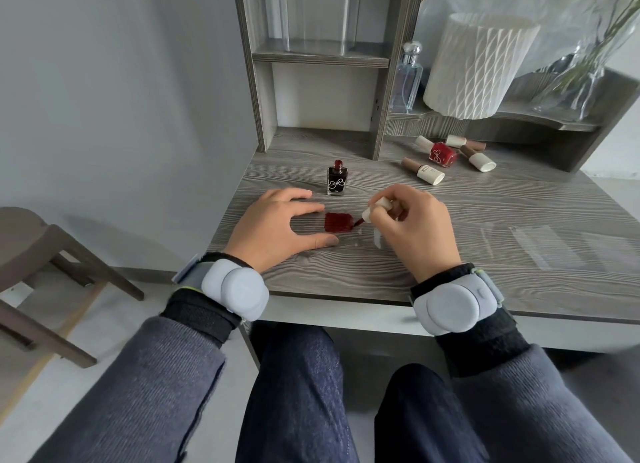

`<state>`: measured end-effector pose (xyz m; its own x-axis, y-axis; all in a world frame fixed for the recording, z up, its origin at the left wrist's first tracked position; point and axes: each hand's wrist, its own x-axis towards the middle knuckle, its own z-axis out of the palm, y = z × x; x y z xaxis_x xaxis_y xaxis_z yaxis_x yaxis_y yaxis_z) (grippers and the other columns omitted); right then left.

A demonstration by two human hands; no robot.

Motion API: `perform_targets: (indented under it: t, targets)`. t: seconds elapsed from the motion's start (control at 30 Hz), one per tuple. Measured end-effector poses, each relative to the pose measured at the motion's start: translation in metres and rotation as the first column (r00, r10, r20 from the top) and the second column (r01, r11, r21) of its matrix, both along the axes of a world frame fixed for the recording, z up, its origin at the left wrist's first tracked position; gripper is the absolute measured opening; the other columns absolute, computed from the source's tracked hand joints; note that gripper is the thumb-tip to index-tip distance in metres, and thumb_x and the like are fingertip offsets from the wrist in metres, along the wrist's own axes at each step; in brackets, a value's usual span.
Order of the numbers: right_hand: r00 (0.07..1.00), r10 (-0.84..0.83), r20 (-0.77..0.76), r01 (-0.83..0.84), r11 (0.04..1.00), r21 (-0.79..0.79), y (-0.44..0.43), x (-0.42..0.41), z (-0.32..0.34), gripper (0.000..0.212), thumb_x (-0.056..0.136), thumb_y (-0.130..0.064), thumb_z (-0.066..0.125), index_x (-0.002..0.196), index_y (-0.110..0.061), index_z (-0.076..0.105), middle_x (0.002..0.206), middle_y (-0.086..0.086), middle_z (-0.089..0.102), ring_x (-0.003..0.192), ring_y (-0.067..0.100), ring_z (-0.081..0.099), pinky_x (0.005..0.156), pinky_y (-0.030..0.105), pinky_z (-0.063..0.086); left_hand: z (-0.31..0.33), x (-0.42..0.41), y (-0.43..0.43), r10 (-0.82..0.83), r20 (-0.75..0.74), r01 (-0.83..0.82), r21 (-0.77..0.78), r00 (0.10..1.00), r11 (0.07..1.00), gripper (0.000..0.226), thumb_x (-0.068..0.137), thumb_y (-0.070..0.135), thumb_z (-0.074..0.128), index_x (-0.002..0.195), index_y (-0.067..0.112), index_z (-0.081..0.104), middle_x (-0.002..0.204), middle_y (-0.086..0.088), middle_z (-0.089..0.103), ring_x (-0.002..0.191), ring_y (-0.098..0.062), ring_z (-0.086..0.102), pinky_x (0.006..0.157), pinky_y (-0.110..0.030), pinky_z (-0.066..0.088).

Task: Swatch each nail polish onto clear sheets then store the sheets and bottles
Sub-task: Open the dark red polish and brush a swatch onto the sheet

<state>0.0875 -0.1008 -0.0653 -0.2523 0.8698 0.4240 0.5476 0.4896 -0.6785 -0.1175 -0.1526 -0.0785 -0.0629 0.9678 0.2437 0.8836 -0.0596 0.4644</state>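
While our left hand (277, 228) lies flat with fingers spread, pinning the clear sheet (349, 240) to the desk (485, 254), our right hand (412, 227) pinches the brush cap (375, 209), its tip touching a dark red patch (338, 222). Just behind stands the open bottle (337, 178), nearly full of dark polish. Four capped bottles (446, 156) lie near the shelf, one holding bright red.

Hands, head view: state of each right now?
Left hand: open, pressed flat on the clear sheet, holding nothing.
Right hand: closed on the brush cap, brush tip at the dark red swatch.
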Motion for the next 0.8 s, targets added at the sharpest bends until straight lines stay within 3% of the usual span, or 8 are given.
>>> perform_targets:
  t: [0.23, 0.37, 0.47, 0.6, 0.73, 0.8]
  targets:
    - [1.000, 0.015, 0.013, -0.015, 1.000, -0.020, -0.0007, 0.0002, 0.0016, 0.012, 0.080, -0.027, 0.056, 0.076, -0.024, 0.066, 0.063, -0.008, 0.058, 0.069, 0.019, 0.053, 0.078, 0.052, 0.049, -0.0008, -0.0006, 0.0003, -0.001, 0.000, 0.001, 0.001, 1.000, 1.000, 0.078, 0.058, 0.081, 0.051, 0.123, 0.039, 0.060, 0.137, 0.020, 0.045, 0.130, -0.006, 0.032, 0.106, -0.028, 0.024]
    - [1.000, 0.023, 0.002, -0.023, 1.000, -0.005, -0.0008, -0.0005, 0.0017, 0.011, 0.086, -0.035, 0.059, 0.084, -0.028, 0.067, 0.065, -0.009, 0.058, 0.073, 0.019, 0.055, 0.080, 0.051, 0.049, -0.0006, -0.0003, 0.0002, -0.001, -0.002, 0.001, 0.000, 1.000, 1.000, 0.077, 0.059, 0.080, 0.053, 0.123, 0.039, 0.060, 0.138, 0.020, 0.045, 0.131, -0.006, 0.032, 0.106, -0.028, 0.024]
    - [0.998, 0.065, 0.026, -0.065, 0.998, -0.019, -0.0014, -0.0006, 0.0029, 0.026, 0.081, -0.049, 0.050, 0.088, -0.031, 0.067, 0.069, -0.010, 0.061, 0.075, 0.018, 0.058, 0.080, 0.051, 0.049, -0.0006, -0.0004, 0.0001, -0.001, 0.000, 0.001, -0.003, 1.000, 1.000, 0.076, 0.060, 0.080, 0.053, 0.124, 0.039, 0.059, 0.138, 0.020, 0.044, 0.131, -0.006, 0.031, 0.106, -0.028, 0.024]
    - [0.997, 0.072, 0.024, -0.072, 0.997, -0.014, -0.0004, -0.0004, 0.0021, 0.015, 0.078, -0.039, 0.056, 0.080, -0.029, 0.067, 0.068, -0.007, 0.064, 0.074, 0.018, 0.058, 0.076, 0.050, 0.050, -0.0004, -0.0005, 0.0003, -0.001, -0.009, 0.001, -0.009, 1.000, 1.000, 0.077, 0.059, 0.080, 0.052, 0.124, 0.039, 0.059, 0.138, 0.020, 0.044, 0.131, -0.006, 0.031, 0.107, -0.029, 0.024]
    - [0.997, 0.072, 0.025, -0.072, 0.997, -0.018, 0.0001, -0.0008, 0.0013, 0.033, 0.077, -0.053, 0.047, 0.088, -0.031, 0.068, 0.067, -0.008, 0.064, 0.077, 0.018, 0.059, 0.078, 0.048, 0.050, -0.0005, 0.0001, 0.0001, -0.001, -0.006, 0.001, -0.002, 1.000, 1.000, 0.075, 0.060, 0.079, 0.054, 0.124, 0.039, 0.060, 0.139, 0.020, 0.044, 0.131, -0.006, 0.031, 0.105, -0.028, 0.023]
    - [0.996, 0.081, 0.037, -0.080, 0.996, -0.026, 0.0012, -0.0009, 0.0002, 0.031, 0.078, -0.054, 0.048, 0.089, -0.032, 0.068, 0.067, -0.008, 0.063, 0.077, 0.019, 0.061, 0.079, 0.049, 0.050, -0.0002, 0.0001, -0.0001, 0.000, -0.004, 0.000, -0.004, 1.000, 1.000, 0.076, 0.060, 0.079, 0.053, 0.124, 0.039, 0.059, 0.139, 0.020, 0.044, 0.131, -0.006, 0.031, 0.107, -0.030, 0.025]
